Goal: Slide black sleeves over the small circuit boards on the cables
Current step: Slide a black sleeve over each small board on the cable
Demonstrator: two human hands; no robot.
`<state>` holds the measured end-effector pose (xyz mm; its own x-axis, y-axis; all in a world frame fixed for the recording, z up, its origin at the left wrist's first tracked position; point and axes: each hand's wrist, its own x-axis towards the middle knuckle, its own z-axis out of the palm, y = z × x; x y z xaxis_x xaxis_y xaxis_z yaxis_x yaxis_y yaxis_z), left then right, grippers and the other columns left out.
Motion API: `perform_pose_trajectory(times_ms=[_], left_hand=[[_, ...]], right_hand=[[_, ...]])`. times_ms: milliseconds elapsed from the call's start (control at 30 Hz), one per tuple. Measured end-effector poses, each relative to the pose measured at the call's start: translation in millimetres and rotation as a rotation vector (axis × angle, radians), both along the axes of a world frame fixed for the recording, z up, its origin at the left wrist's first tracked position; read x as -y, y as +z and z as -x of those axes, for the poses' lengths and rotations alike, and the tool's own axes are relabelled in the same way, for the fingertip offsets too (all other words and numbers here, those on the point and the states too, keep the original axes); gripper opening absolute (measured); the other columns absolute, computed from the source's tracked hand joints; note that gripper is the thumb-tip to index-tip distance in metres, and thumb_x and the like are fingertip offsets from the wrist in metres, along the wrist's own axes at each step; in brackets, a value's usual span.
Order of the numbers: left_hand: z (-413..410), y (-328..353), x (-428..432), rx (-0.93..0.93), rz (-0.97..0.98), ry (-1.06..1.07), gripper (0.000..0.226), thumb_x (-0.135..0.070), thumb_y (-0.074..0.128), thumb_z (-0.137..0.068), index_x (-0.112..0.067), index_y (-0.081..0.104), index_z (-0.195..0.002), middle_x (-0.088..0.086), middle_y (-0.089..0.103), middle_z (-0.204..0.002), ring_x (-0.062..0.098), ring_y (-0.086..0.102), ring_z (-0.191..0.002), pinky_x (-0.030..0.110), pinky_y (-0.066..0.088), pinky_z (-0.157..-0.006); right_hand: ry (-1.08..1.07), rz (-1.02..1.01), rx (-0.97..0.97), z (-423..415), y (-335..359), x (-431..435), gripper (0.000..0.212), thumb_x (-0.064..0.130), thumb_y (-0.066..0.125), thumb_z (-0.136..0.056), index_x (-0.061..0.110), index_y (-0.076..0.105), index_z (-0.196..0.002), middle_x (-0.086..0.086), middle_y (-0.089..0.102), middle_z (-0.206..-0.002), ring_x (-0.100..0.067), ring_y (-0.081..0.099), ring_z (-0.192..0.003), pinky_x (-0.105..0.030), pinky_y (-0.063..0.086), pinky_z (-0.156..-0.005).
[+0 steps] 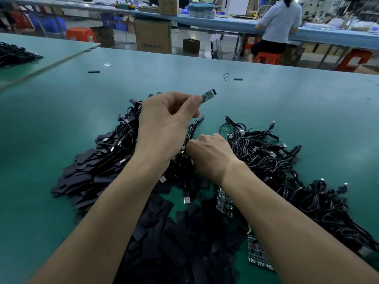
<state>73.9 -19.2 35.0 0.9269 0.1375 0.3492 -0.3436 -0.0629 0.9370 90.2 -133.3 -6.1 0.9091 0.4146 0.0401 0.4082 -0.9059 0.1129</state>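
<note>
The small circuit board is held up in the air above the green surface, as the head view shows it. The left grip pinches its near end between thumb and forefinger, so most of the board sticks out free, pointing away from the person. The right grip is low, with its fingers curled down into the heap where the cables meet the black sleeves. Whether it holds a sleeve or only searches I cannot tell, because the fingers hide it.

I think the step now is to fetch one sleeve. It would go well to take a single flat sleeve and squeeze its edges so the mouth opens. Then bring it straight onto the free end of the board, not at an angle, because the small components may catch on the rim.
</note>
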Motion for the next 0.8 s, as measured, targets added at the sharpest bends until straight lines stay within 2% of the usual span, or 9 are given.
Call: perform_pose_trajectory(times_ms=[100, 200, 300, 400, 500, 600, 667, 733, 800], left_hand=[[-1, -1, 0, -0.011, -0.021, 0.016, 0.014, -0.026, 0.071, -0.093, -0.028, 0.071, -0.079, -0.014, 0.071, -0.066, -0.008, 0.057, -0.055, 0.007, 0.043, -0.057], [-3, -1, -1, -0.014, -0.041, 0.030, 0.014, -0.026, 0.071, -0.093, -0.030, 0.071, -0.080, -0.016, 0.072, -0.067, -0.009, 0.056, -0.056, 0.007, 0.044, -0.060], [-4, -2, -1, -0.019, -0.054, 0.039, 0.016, -0.023, 0.069, -0.094, -0.032, 0.071, -0.082, -0.015, 0.072, -0.070, -0.009, 0.057, -0.058, 0.008, 0.045, -0.061], [-5, -4, 0, -0.031, -0.062, 0.014, 0.015, -0.018, 0.067, -0.094, -0.030, 0.073, -0.088, -0.014, 0.073, -0.072, -0.008, 0.060, -0.061, 0.008, 0.046, -0.063], [-4, -5, 2, -0.038, -0.101, -0.013, 0.011, -0.018, 0.069, -0.093, -0.027, 0.074, -0.094, -0.013, 0.074, -0.073, -0.006, 0.062, -0.062, 0.011, 0.048, -0.063], [-1, -7, 3, -0.046, -0.141, -0.035, 0.008, -0.021, 0.071, -0.092, -0.028, 0.072, -0.096, -0.012, 0.075, -0.075, 0.010, 0.068, -0.064, 0.022, 0.055, -0.061], [0, -6, 4, -0.051, -0.159, -0.030, 0.005, -0.023, 0.072, -0.092, -0.026, 0.070, -0.095, -0.012, 0.076, -0.076, 0.026, 0.070, -0.073, 0.035, 0.057, -0.068], [2, -5, 5, -0.050, -0.169, -0.019, 0.004, -0.022, 0.073, -0.091, -0.025, 0.070, -0.090, -0.013, 0.075, -0.075, 0.028, 0.071, -0.077, 0.040, 0.057, -0.073], [3, -4, 5, -0.058, -0.173, -0.023, 0.004, -0.022, 0.073, -0.091, -0.024, 0.071, -0.090, -0.012, 0.076, -0.075, 0.029, 0.071, -0.078, 0.041, 0.058, -0.073]], right_hand=[[-0.063, -0.058, 0.014, 2, 1, 2, 0.027, 0.004, 0.048, -0.091, 0.017, 0.037, -0.070, -0.001, 0.038, -0.071, -0.028, 0.044, -0.073, -0.036, 0.031, -0.075], [-0.123, -0.261, 0.067, 5, 9, 9, 0.009, 0.014, 0.045, -0.095, 0.014, 0.052, -0.089, -0.006, 0.052, -0.087, -0.031, 0.056, -0.086, -0.037, 0.042, -0.077], [-0.189, -0.596, 0.048, 13, 17, 24, 0.012, 0.020, 0.045, -0.101, 0.015, 0.056, -0.103, -0.008, 0.066, -0.094, -0.027, 0.064, -0.083, -0.041, 0.054, -0.077], [-0.170, -0.921, 0.061, 27, 18, 44, 0.010, 0.021, 0.058, -0.099, 0.030, 0.059, -0.101, 0.007, 0.069, -0.076, -0.009, 0.067, -0.073, -0.031, 0.051, -0.074], [-0.141, -1.175, 0.065, 39, 16, 59, 0.019, 0.019, 0.063, -0.096, 0.038, 0.065, -0.097, 0.008, 0.070, -0.074, -0.008, 0.069, -0.072, -0.036, 0.056, -0.077], [-0.125, -1.229, 0.077, 43, 13, 67, 0.028, 0.016, 0.061, -0.098, 0.043, 0.069, -0.094, 0.019, 0.070, -0.079, -0.007, 0.067, -0.075, -0.029, 0.054, -0.075], [-0.120, -1.204, 0.065, 43, 11, 70, 0.027, 0.019, 0.059, -0.099, 0.044, 0.068, -0.097, 0.023, 0.067, -0.076, -0.006, 0.060, -0.071, -0.026, 0.049, -0.070], [-0.115, -1.201, 0.050, 42, 12, 72, 0.023, 0.020, 0.059, -0.099, 0.042, 0.068, -0.102, 0.027, 0.065, -0.076, 0.001, 0.056, -0.068, -0.021, 0.045, -0.069], [-0.104, -1.219, 0.031, 42, 13, 72, 0.020, 0.021, 0.064, -0.096, 0.037, 0.069, -0.106, 0.025, 0.071, -0.088, 0.003, 0.063, -0.079, -0.021, 0.048, -0.078]])
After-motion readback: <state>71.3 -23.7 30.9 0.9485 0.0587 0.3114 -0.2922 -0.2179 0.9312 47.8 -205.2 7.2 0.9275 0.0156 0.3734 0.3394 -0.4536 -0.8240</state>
